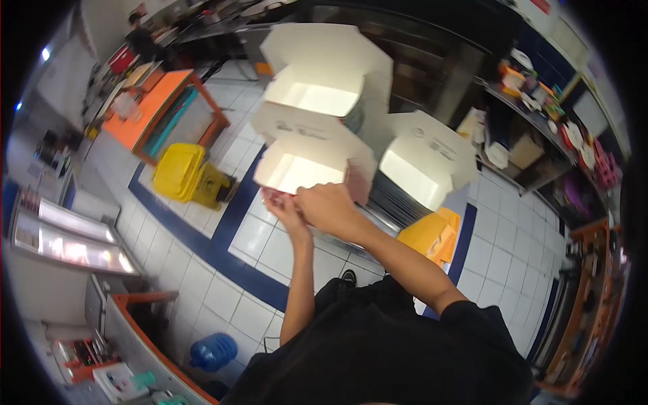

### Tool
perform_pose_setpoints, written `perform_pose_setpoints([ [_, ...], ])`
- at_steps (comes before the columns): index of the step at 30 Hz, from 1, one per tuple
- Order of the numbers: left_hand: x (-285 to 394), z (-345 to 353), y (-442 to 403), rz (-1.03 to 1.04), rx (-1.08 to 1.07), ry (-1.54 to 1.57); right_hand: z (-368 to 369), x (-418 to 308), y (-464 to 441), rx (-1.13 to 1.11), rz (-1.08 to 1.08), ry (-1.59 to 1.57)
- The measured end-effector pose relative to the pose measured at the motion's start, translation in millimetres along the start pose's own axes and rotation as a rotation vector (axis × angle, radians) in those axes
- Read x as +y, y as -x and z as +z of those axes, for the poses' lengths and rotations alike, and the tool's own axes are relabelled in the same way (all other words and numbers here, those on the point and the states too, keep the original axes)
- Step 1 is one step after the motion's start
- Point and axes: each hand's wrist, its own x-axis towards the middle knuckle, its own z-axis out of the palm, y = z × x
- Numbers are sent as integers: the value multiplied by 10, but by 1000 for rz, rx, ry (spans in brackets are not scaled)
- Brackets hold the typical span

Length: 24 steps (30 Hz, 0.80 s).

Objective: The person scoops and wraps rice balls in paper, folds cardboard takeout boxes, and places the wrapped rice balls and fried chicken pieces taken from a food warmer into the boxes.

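Note:
My left hand (289,210) and my right hand (327,208) are close together at the near edge of an open white carton box (304,172). Something small and reddish, too blurred to name, shows at the fingers of my left hand. The fingers of my right hand are curled beside it; whether they hold anything is hidden. Behind this box another open white box (320,88) stands with its lid raised. To the right is a third open box (415,169), on a stack of dark flat pieces (398,202).
Yellow-orange packets (432,236) lie at the right front. A yellow bin (181,172) and an orange table (152,111) stand at the left. A blue water bottle (213,352) is on the floor. Another person (140,42) is at the far upper left. Loaded shelves (533,115) stand at the right.

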Motion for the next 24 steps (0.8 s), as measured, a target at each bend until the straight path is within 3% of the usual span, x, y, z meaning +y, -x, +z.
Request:
perform_pose_setpoints([
  [1,3,-23,-1,19,49,-1,-18,36,22,17,-26,19],
  [3,-14,-8,-1,34,23,39,111,22,-21,-26,197,-75],
  [4,-16,-11,-2,37,-19,69,61,6,76,169,57,-165],
  [5,-7,-18,-34,39,-63,68,-65,-70,110,106,85,-115],
  [6,-8,51,-34,42,-118,67,-160,-213,155,252,159,-211],
  [7,-8,111,-45,54,-152,55,108,-224,21,665,143,-144],
  [8,4,187,-34,69,-179,33,521,-234,-223,518,245,-174],
  [11,-32,509,93,68,-330,-17,640,-325,-267,529,169,-48],
  [13,-80,720,227,41,-438,-36,395,-178,-174,527,197,-6],
  [15,-129,861,362,10,-530,-49,177,17,-108,351,-83,108],
  [18,-107,1077,575,-35,-625,-67,75,80,-185,323,-157,231],
  [22,-123,1344,877,-97,-722,-75,-124,92,28,406,-164,166],
  [24,-122,1452,1037,-135,-747,-81,-376,-27,229,345,-35,160],
])
